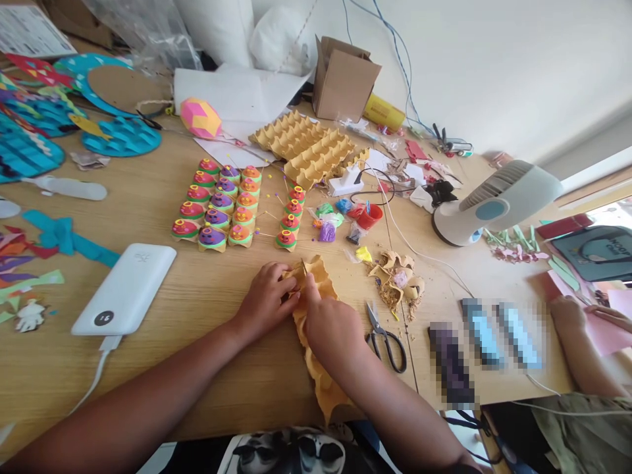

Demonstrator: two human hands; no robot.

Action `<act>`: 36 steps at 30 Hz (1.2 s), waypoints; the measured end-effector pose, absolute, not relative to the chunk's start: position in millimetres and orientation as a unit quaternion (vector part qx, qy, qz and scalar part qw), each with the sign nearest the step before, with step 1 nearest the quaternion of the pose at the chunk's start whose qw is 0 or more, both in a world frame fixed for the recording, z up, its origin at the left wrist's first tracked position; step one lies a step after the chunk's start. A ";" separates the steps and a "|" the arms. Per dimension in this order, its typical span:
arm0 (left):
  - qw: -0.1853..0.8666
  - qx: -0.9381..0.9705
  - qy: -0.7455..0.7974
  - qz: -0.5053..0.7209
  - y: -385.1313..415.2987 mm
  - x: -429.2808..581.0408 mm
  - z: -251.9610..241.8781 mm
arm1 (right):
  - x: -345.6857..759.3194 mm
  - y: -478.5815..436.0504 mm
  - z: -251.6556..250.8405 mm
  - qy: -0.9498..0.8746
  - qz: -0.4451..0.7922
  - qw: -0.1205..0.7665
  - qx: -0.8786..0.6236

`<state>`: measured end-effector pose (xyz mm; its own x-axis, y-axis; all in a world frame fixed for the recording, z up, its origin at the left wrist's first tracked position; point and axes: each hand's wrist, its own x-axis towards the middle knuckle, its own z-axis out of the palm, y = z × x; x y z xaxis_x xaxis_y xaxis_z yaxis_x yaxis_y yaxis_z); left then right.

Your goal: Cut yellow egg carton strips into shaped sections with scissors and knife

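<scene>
A long yellow-brown strip of egg tray (320, 375) lies on the table in front of me, its near end at the table edge. My left hand (269, 293) grips the strip's far left edge with curled fingers. Over its upper part is my right hand (330, 322), closed, index finger stretched forward along a thin-bladed knife (303, 266). Only the blade's tip shows past the fingertip; the handle is hidden in the palm. The blade tip is at the strip's far end. Black-handled scissors (385, 339) lie open to the right of my right hand.
Rows of painted egg-cup figures (214, 204) stand beyond my hands, with egg trays (316, 148) behind. Carton scraps (397, 280), a fan (486, 207) and phones (486, 336) are at right. A power bank (126, 289) lies left. A co-worker's hands (567, 316) hold pink paper.
</scene>
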<state>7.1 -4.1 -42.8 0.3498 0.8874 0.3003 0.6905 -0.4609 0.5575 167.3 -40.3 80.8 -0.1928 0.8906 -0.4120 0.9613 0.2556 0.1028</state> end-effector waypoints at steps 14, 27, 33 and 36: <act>0.166 0.807 0.482 0.299 -4.2 7.7 -44.0 | 170.1 -40.1 82.0 0.778 -0.081 0.195 0.592; 0.151 0.807 0.482 0.307 -4.8 9.4 -44.8 | 173.6 -46.9 81.1 0.782 -0.070 0.202 0.586; 0.146 0.811 0.470 0.318 -4.5 8.6 -44.7 | 167.8 -21.4 82.9 0.784 -0.085 0.181 0.588; 0.140 0.810 0.471 0.318 -5.1 9.1 -43.9 | 167.8 -23.9 81.9 0.780 -0.080 0.186 0.591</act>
<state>9.1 -5.1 -43.9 0.3531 0.8533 0.3835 0.6746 -0.5163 0.5276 167.8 -23.9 81.9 -0.2310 0.8933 -0.3856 0.9530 0.2876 0.0955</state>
